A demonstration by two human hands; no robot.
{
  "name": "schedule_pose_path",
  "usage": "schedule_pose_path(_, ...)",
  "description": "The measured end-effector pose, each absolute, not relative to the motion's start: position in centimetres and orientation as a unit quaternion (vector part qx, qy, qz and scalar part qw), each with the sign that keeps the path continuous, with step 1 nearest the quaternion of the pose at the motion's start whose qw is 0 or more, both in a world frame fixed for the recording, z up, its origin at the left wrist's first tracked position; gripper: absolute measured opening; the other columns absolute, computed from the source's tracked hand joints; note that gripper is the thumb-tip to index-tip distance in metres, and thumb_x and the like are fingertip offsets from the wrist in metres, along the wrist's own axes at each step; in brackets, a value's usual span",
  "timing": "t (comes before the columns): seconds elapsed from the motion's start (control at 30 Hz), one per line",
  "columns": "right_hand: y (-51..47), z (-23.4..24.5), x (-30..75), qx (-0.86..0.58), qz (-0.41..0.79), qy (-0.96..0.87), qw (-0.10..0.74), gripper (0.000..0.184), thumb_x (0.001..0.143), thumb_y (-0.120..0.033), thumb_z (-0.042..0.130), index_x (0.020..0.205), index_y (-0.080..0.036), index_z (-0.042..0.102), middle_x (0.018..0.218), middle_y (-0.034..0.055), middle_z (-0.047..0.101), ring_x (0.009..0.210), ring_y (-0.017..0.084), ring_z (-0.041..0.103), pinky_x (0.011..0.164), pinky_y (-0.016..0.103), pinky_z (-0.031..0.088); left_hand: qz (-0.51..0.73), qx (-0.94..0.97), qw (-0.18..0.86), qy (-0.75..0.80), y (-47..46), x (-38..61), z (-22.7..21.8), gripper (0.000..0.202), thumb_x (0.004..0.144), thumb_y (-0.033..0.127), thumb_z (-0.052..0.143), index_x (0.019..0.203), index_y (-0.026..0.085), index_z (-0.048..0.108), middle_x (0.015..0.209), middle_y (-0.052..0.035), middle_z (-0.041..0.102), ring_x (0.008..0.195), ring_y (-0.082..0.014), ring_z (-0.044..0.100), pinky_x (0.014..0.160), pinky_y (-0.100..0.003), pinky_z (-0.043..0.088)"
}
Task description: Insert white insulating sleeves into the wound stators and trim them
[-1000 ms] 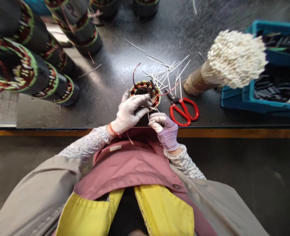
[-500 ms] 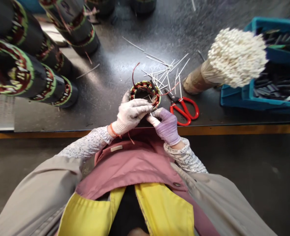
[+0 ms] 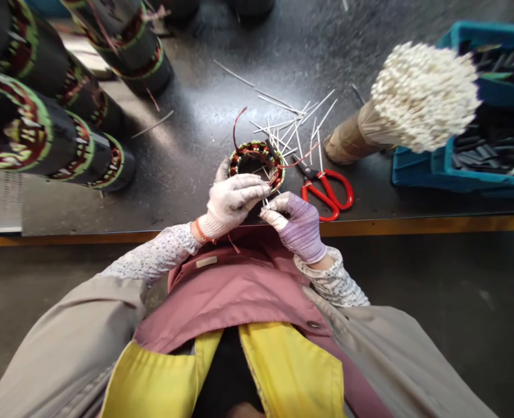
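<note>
A stator (image 3: 251, 148) with red windings and yellow-green insulation around its ring stands at the table's front edge. My left hand (image 3: 234, 200), in a white glove, grips its near left side, fingers lying across the front rim. My right hand (image 3: 299, 223), in a purple and white glove, pinches a thin white stick (image 3: 265, 202) close to the stator's near edge. Whether the stick's far end is inside the stator is hidden by my left fingers. Red-handled scissors (image 3: 335, 195) lie just right of the stator, and loose white sticks (image 3: 288, 125) are scattered behind it.
A thick upright bundle of white sticks (image 3: 424, 96) stands to the right, tilted in view. Beyond it are blue bins (image 3: 417, 174) with dark strips inside. Stacked stators (image 3: 58, 142) rise at the left. The dark table (image 3: 187, 191) ends in a yellow edge.
My right hand has drawn slightly away from the stator, to the right, and more of the white stick shows between the hands. My left hand keeps its hold.
</note>
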State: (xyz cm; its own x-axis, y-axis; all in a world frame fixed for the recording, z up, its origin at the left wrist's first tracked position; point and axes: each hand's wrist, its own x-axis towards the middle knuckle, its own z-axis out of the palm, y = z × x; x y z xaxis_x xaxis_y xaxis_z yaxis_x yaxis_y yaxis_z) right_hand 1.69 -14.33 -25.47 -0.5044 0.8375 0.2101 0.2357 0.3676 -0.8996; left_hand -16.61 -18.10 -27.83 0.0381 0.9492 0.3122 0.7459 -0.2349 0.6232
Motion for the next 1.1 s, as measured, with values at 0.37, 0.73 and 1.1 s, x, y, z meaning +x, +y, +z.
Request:
schedule_pose_path(0.37,-14.1,-25.9,1.6,-0.349,0.428,-0.759,0.345,0.011,0.083,-0.022,0.074,0.073,-0.021,0.069,0.076,-0.0003,0.07,0.072,0.013,0.064,0.071,0.028,0.054,0.389,0.709,0.116,0.576,-18.0,-16.7,-28.5,0.027,0.101,0.04,0.052,0.104,0.03,0.078,0.11,-0.0031,0.079,0.108,-0.0178,0.072,0.128,-0.049,0.02)
schedule_pose_path(0.73,-14.1,-25.4,1.8,-0.343,0.449,-0.747,0.351,0.011,0.082,-0.02,0.075,0.073,-0.021,0.07,0.075,-0.0007,0.069,0.071,0.013,0.064,0.071,0.027,0.054,0.445,0.709,0.093,0.538,-17.9,-16.7,-29.1,0.023,0.1,0.037,0.056,0.104,0.029,0.078,0.107,-0.0028,0.08,0.104,-0.0162,0.074,0.128,-0.046,0.022)
schedule_pose_path(1.1,-13.6,-25.6,1.6,-0.336,0.478,-0.737,0.339,0.013,0.083,-0.025,0.076,0.072,-0.02,0.07,0.075,-0.0006,0.069,0.07,0.012,0.063,0.071,0.027,0.053,0.465,0.713,0.07,0.521,-17.8,-16.7,-29.1,0.019,0.099,0.032,0.059,0.103,0.028,0.077,0.106,-0.0019,0.08,0.102,-0.0159,0.074,0.124,-0.045,0.029)
